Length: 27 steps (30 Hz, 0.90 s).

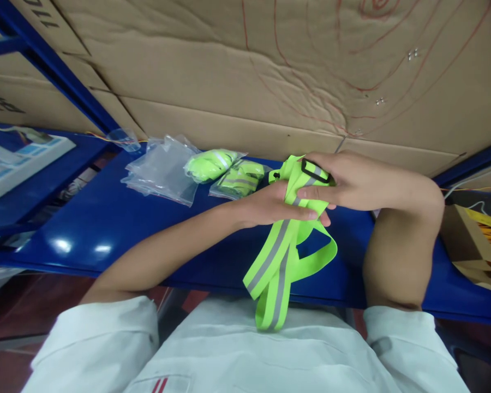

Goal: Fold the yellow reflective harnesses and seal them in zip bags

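Observation:
Bright yellow-green reflective straps (276,256) with a grey stripe are gathered between my two hands, their loops hanging over the front edge of the blue shelf. My left hand (276,206) is closed around the bundle from the left, its thumb lying across the front. Near a black buckle (316,170), my right hand (335,183) grips the upper part, with the thumb pressed on the strap. The right fingers behind the bundle are partly hidden. Just left of my hands lie two clear bags with folded green straps inside, one bag (213,165) behind the other bag (242,179).
A stack of flat clear plastic bags (163,169) lies on the blue shelf (106,218), with a clear plastic cup (125,141) behind it. Cardboard (213,71) with red lines walls the back. At right stands an open carton (474,245); at left, a white tray (24,164).

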Each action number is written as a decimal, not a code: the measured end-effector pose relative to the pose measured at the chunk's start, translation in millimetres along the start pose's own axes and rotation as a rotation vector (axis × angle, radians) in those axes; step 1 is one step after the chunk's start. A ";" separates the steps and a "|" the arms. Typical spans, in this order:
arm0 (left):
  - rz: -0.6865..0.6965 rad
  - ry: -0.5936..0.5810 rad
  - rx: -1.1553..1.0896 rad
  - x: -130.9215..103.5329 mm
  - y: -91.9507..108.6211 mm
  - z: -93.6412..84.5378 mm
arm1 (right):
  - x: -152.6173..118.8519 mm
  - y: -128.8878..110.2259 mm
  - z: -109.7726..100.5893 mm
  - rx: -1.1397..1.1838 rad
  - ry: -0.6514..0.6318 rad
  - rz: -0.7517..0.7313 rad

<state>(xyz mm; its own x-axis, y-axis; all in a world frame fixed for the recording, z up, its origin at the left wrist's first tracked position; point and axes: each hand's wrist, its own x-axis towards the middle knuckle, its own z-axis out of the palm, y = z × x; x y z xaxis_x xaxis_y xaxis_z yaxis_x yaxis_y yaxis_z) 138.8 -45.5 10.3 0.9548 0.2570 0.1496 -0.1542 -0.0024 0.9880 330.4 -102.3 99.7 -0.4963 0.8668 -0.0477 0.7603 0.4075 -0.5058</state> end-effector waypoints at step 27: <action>-0.073 0.104 -0.377 -0.9 -8.9 6.9 | -3.4 -14.1 -4.4 -0.157 0.515 -0.133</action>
<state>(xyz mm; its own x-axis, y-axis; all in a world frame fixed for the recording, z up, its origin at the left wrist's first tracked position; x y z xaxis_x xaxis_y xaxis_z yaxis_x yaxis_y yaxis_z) 141.1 -52.4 1.7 0.9388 0.3399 0.0562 -0.1884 0.3697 0.9098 323.2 -109.7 110.8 -0.3530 0.8174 0.4553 0.7780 0.5267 -0.3424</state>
